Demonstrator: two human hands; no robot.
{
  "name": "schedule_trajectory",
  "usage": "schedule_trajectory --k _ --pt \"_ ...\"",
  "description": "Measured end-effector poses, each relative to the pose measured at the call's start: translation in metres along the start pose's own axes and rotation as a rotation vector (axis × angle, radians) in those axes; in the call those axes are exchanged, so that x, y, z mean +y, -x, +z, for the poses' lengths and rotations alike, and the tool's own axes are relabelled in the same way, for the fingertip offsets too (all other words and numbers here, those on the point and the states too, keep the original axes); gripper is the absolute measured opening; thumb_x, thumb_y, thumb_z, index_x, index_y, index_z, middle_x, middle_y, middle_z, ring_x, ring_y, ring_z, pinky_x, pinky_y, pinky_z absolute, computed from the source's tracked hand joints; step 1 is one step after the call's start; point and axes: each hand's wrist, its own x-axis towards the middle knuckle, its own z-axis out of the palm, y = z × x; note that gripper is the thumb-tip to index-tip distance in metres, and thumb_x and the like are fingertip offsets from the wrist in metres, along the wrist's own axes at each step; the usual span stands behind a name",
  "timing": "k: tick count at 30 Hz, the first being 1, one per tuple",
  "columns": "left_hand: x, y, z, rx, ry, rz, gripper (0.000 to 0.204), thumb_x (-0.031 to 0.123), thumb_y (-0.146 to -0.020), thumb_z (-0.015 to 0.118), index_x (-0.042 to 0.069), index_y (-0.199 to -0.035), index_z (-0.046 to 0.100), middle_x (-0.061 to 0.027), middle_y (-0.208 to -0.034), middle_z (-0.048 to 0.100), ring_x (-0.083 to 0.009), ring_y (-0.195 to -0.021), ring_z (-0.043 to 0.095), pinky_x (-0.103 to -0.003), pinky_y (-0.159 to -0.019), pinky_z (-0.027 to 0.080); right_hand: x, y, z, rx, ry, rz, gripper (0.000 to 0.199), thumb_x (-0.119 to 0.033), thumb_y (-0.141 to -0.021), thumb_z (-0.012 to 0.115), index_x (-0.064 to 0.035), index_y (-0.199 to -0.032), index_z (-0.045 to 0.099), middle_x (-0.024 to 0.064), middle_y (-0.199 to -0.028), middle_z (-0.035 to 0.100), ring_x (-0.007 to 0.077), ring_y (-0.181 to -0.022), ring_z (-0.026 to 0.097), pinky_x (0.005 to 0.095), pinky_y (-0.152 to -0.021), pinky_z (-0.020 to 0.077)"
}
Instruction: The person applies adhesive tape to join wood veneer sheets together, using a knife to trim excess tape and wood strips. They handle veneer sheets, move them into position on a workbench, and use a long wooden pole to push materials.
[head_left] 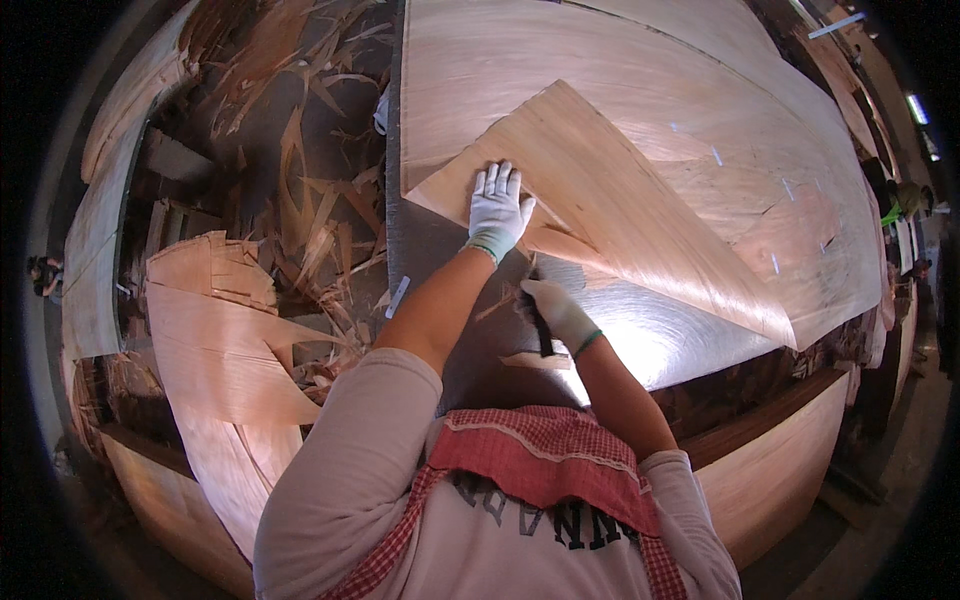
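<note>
My left hand (497, 207), in a white glove with a green cuff, lies flat with its fingers stretched out on a light brown wood veneer piece (600, 160). This angular piece lies over a large veneer sheet (500, 60), one corner toward my left hand. Just below its near edge, my gloved right hand (562, 310) is closed around a narrow dark tool (544, 338); its exact kind is hard to make out. A thin veneer scrap (535, 361) rests on the dark, shiny tabletop (470, 345) beside the tool.
Torn veneer strips (320, 225) litter the floor left of the table. A curved veneer sheet (225, 350) leans at the lower left. Another stack (775, 450) of veneer stands at the lower right. A person (45, 277) shows at the far left rim.
</note>
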Motion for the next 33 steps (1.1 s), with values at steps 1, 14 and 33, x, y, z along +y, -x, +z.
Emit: schedule_trajectory --k 1,14,33 --pt "0.002 -0.001 0.0 0.01 0.009 0.013 0.063 0.047 -0.091 0.048 0.005 -0.138 0.042 -0.0129 -0.15 0.033 -0.0288 -0.141 0.026 -0.045 -0.117 0.014 0.01 0.004 -0.016 0.043 0.025 -0.011 0.033 -0.029 -0.097 0.045 -0.0047 -0.08 0.06 0.0033 -0.064 0.056 0.012 -0.053 0.05 0.0259 -0.05 0.0393" --pt "-0.004 0.006 -0.022 0.146 0.225 -0.044 0.045 0.034 -0.091 0.054 0.003 -0.123 0.052 -0.018 -0.133 0.051 -0.0353 -0.129 0.042 -0.049 -0.11 0.026 0.053 0.224 -0.051 0.64 0.121 0.199 0.028 -0.025 -0.095 0.047 -0.0032 -0.08 0.057 0.0022 -0.06 0.052 0.0109 -0.05 0.047 0.0273 -0.045 0.0362" --pt "-0.097 -0.129 -0.066 -0.649 0.506 -0.251 0.048 0.04 -0.078 0.071 0.0 -0.106 0.069 -0.0191 -0.11 0.068 -0.0274 -0.105 0.063 -0.036 -0.089 0.047 0.065 0.203 -0.064 0.484 0.291 0.181 0.038 -0.031 -0.093 0.054 0.0067 -0.092 0.062 0.0071 -0.071 0.061 0.013 -0.063 0.052 0.0312 -0.057 0.0429"
